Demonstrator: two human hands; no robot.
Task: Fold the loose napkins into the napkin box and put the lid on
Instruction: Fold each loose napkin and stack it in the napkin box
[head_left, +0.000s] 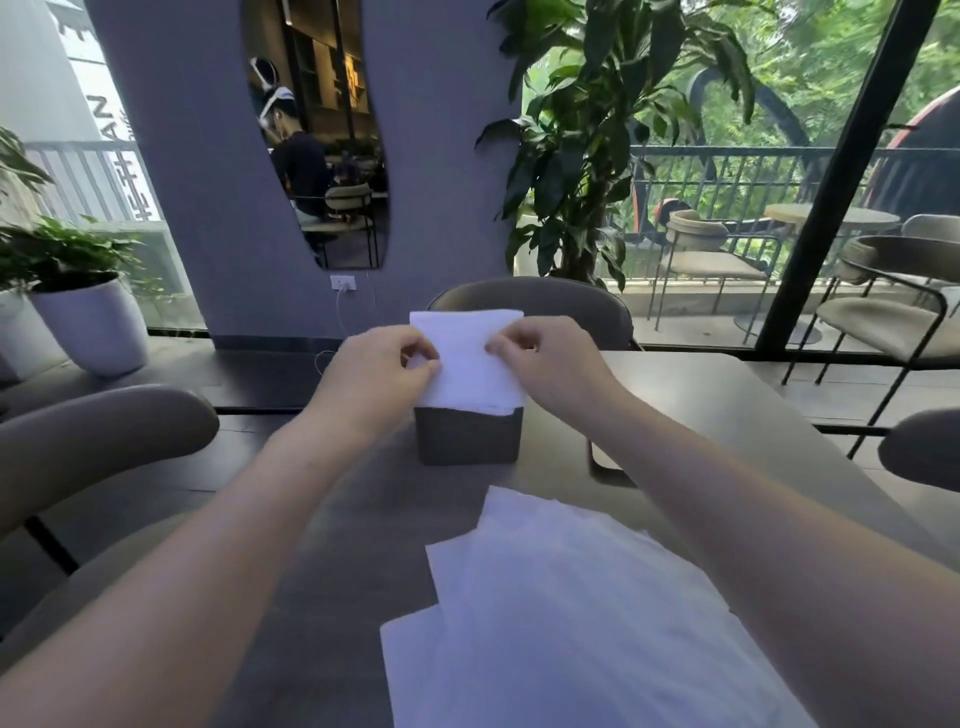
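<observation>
Grey matte worktop (727, 395) in a daylit café. Beyond it, a curved grey upholstered chair back (530, 301) and a lilac-grey wall pillar (208, 182) bearing a wavy-edged mirror (332, 156) above a white wall socket (343, 282). To the left, a white ceramic planter (93, 327). Tall leafy potted plant (587, 145) beside black-framed floor-to-ceiling windows (841, 171); outside, a railed terrace (779, 171) with beige chairs.

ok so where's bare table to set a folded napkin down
Bare table lies left of the box, between it and the left forearm. The far right corner past the dark object is bare too. The near middle is crowded with loose napkins. Both hands, left and right, pinch the folded napkin over the box.
</observation>
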